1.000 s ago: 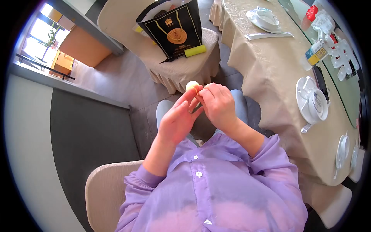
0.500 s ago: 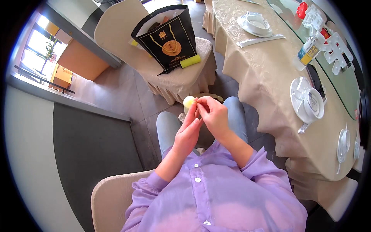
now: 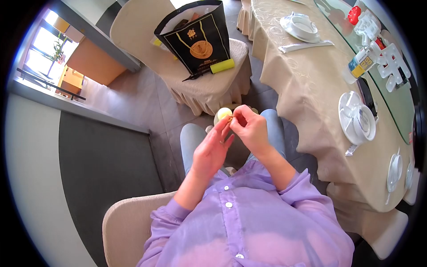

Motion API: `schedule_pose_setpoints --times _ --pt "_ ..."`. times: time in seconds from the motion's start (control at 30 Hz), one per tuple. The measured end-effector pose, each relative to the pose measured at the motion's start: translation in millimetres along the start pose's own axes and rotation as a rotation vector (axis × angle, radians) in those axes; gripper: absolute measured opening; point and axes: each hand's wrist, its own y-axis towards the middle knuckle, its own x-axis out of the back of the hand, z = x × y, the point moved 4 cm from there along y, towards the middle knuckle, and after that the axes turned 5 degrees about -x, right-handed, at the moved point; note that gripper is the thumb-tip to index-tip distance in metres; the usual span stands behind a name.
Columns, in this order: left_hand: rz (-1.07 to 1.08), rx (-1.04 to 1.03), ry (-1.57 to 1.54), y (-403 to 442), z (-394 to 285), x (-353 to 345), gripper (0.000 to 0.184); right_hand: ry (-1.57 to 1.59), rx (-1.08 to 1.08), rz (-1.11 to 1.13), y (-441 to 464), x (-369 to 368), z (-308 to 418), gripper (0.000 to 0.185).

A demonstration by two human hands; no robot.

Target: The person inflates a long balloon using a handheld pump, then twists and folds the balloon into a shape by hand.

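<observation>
Small pale-yellow ball (image 3: 224, 113) sits up at the fingertips, above the gap between the knees, just short of the covered chair (image 3: 240, 51). Right grip (image 3: 252, 131): thumb and forefinger closed in a pinch at the ball's near edge, apparently on some thin yellowish bit; too small to tell whether neck, loop or thread. Left grip (image 3: 210, 151): fingers stretched out to the ball's near side; whether they clamp or only prop it, cannot tell. Main risk, as I judge it: a slip. The hold looks all fingertip, no palm behind the ball, and a round surface gives little to catch on; should the right pinch loosen, the ball could go. Below are the jeans (image 3: 192, 138) and grey floor (image 3: 169, 122), so a drop might well roll under the chair. Second risk: too hard a pull on the thin bit, which could tear it or, if the ball is hollow, let air out. Crowded fingertips could also foul each other. Lesser worry: the lime-green cylinder (image 3: 222, 66) lies beside the black bag (image 3: 195, 51), near the seat's edge; a knock to the chair might roll it off. Right sleeve (image 3: 297, 187) is near the tabletop's (image 3: 307, 66) hanging cloth; a sudden grab could snag it.
</observation>
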Motion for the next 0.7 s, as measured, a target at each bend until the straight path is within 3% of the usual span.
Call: schedule_pose_setpoints --times 0.2,0.3,0.4,0.53,0.6,0.7 --pt "-0.211 0.024 0.138 10 -2 29 0.027 -0.194 0.239 0.074 -10 -6 9 0.010" --pt "-0.291 -0.023 0.295 13 -3 33 0.019 -0.201 0.230 0.067 -10 -11 9 0.009" --pt "-0.221 -0.214 1.059 12 -12 24 0.017 -0.270 0.198 0.093 -12 -12 8 0.009" --pt "-0.217 -0.087 0.945 14 -14 35 0.019 -0.262 0.165 0.143 -15 -14 5 0.008" --pt "-0.193 0.063 0.657 13 -14 32 0.021 -0.283 0.253 0.137 -16 -16 6 0.008" --pt "-0.139 0.077 0.483 13 -8 45 0.021 -0.328 0.317 0.242 -11 -12 9 0.009"
